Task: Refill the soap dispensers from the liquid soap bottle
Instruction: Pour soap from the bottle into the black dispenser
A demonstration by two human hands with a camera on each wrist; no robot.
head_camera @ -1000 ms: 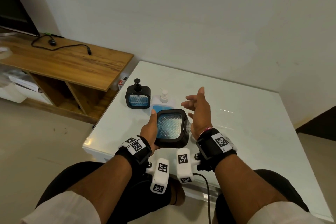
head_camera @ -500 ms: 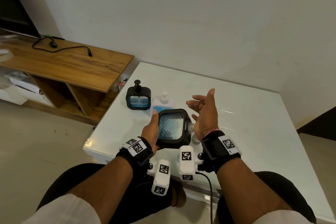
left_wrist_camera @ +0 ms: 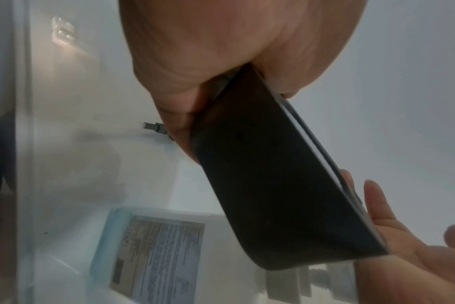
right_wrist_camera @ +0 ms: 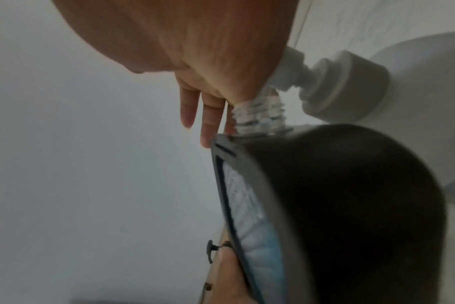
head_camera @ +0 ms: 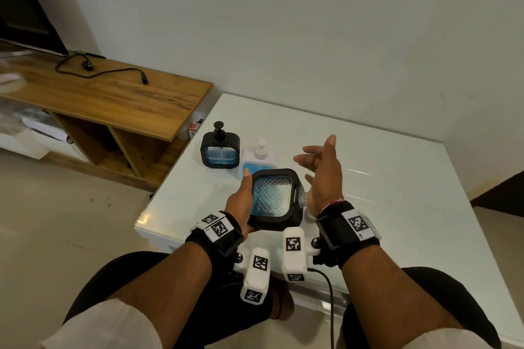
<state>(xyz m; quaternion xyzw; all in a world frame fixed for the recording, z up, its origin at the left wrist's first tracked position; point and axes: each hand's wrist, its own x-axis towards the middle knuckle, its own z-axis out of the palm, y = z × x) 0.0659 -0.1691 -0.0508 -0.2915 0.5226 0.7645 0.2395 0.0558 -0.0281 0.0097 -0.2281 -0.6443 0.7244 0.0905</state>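
My left hand (head_camera: 239, 202) grips a black square dispenser (head_camera: 273, 198), tilted on its side above the table's near edge. Its clear panel faces up and shows blue soap. Its bare threaded neck (right_wrist_camera: 260, 115) points right, with no pump on it. My right hand (head_camera: 323, 173) is open, the heel of the palm at the neck and the fingers spread upward. A second black dispenser (head_camera: 220, 154) with its pump on stands behind. Beside it stands the white soap bottle (head_camera: 261, 154) with a blue label; its pump (right_wrist_camera: 343, 86) shows in the right wrist view.
The white glossy table (head_camera: 397, 207) stretches to the right and back toward the wall. A wooden TV unit (head_camera: 99, 93) with a cable on it stands to the left, below table height. My knees are under the near edge.
My right hand has drifted slightly right and its fingers have straightened upward. The left hand keeps the same hold on the tilted dispenser.
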